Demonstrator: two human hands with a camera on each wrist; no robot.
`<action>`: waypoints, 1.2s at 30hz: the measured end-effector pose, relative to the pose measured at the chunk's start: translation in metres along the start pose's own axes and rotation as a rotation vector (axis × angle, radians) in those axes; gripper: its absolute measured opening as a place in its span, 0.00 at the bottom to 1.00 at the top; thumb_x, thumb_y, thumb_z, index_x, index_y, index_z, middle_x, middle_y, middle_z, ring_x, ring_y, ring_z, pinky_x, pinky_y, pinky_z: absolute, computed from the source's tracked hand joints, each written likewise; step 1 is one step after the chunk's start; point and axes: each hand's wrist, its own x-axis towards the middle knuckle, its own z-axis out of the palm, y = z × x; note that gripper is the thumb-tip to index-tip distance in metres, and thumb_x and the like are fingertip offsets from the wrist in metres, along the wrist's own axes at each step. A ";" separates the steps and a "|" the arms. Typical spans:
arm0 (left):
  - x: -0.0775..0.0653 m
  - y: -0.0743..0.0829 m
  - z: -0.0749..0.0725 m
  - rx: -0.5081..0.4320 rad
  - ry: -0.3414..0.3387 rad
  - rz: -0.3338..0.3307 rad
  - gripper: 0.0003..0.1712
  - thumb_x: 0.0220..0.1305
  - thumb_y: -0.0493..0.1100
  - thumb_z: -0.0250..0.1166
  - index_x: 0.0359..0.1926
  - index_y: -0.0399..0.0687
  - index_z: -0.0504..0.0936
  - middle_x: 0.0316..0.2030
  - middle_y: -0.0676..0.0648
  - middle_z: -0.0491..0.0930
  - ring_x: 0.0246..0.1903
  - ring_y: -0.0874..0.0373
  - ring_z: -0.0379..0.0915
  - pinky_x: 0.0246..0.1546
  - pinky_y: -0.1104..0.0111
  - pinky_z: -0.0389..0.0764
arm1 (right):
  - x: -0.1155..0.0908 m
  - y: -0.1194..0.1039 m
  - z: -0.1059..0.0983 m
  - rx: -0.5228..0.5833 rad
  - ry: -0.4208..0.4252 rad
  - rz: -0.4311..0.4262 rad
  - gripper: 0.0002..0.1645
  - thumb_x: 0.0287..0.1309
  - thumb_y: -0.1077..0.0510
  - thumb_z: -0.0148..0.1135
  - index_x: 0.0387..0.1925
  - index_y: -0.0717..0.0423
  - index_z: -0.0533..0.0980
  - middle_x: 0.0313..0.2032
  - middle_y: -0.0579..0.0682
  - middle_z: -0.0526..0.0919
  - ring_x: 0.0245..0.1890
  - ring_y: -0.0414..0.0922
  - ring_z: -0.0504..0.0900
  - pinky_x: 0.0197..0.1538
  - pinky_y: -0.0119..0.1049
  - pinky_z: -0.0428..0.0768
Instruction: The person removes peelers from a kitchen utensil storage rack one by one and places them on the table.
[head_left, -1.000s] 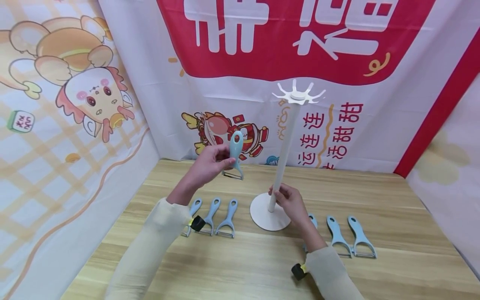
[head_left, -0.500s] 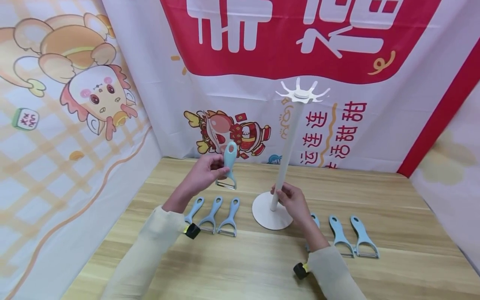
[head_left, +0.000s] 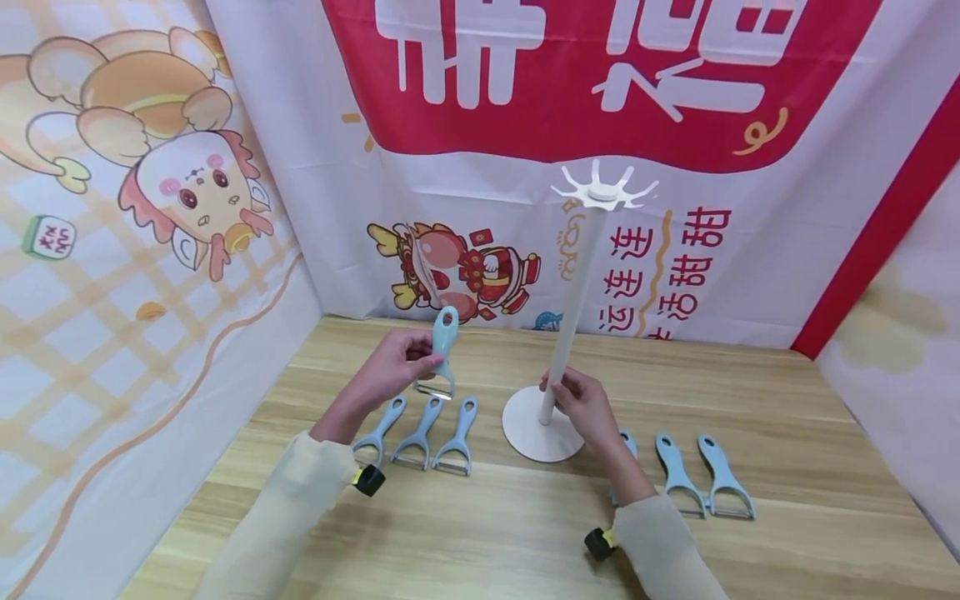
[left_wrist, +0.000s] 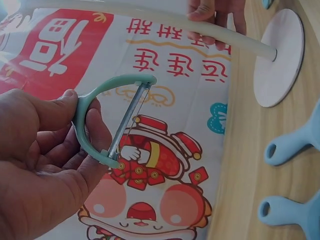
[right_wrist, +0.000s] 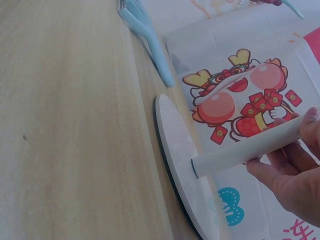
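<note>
My left hand (head_left: pixel 397 367) pinches a light blue Y-shaped peeler (head_left: pixel 445 337) between thumb and fingers, handle up and blade down, above the far left of the table. In the left wrist view the metal blade (left_wrist: pixel 131 117) of this peeler faces away from the palm. Low on its white pole (head_left: pixel 573 308), a stand is gripped by my right hand (head_left: pixel 581 404). The stand has a round white base (head_left: pixel 525 429) on the table and a ring of curved white hooks (head_left: pixel 602 193) at the top, with nothing hanging on them.
Three blue peelers lie in a row left of the base, the nearest to it being this peeler (head_left: pixel 459 437). More lie at the right, among them a peeler (head_left: pixel 723 479), one partly hidden behind my right forearm. Printed cloth (head_left: pixel 337 192) hangs behind the wooden table (head_left: pixel 480 533).
My left hand has lowered the peeler and moved it left, away from the pole and toward the row on the table. My right hand keeps its grip on the pole.
</note>
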 end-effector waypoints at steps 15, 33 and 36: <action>-0.011 -0.028 -0.005 -0.004 -0.012 -0.024 0.08 0.70 0.33 0.60 0.45 0.31 0.79 0.35 0.41 0.81 0.35 0.55 0.79 0.37 0.69 0.85 | 0.000 0.000 0.000 0.016 -0.006 0.005 0.14 0.73 0.61 0.51 0.54 0.59 0.76 0.53 0.59 0.81 0.64 0.54 0.76 0.64 0.49 0.75; -0.023 -0.064 -0.021 0.022 -0.005 -0.071 0.07 0.71 0.33 0.58 0.42 0.30 0.78 0.32 0.45 0.79 0.33 0.57 0.76 0.36 0.65 0.84 | 0.000 0.000 0.001 0.021 0.005 -0.008 0.13 0.74 0.62 0.50 0.52 0.61 0.77 0.52 0.61 0.81 0.62 0.55 0.77 0.65 0.51 0.74; -0.026 -0.070 -0.026 0.032 0.005 -0.069 0.07 0.70 0.32 0.58 0.43 0.29 0.77 0.33 0.44 0.80 0.32 0.60 0.76 0.35 0.66 0.84 | 0.000 0.000 0.001 0.018 0.014 -0.001 0.13 0.74 0.62 0.50 0.52 0.60 0.77 0.52 0.60 0.82 0.62 0.54 0.77 0.65 0.51 0.74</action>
